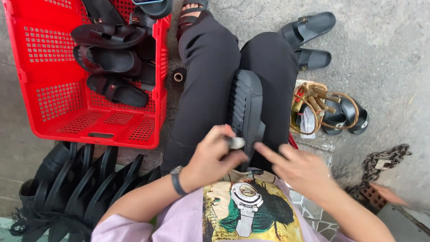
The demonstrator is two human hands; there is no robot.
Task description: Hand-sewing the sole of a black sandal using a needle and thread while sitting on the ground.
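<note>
A black sandal (245, 105) lies sole-up between my knees, resting on my black trousers. My left hand (209, 157) is closed on a small grey tool (234, 142) pressed against the sandal's near end. My right hand (298, 163) is beside it with fingers spread, the index finger touching the sandal's near edge; it is slightly blurred. A dark wristband sits on my left wrist.
A red plastic crate (53, 98) with several black sandals stands at the left. A row of black sandals (85, 179) stands on edge below it. A small basket of tools (309, 105), loose black sandals (309, 27), a thread spool (178, 76) and a chain (380, 161) lie on the concrete.
</note>
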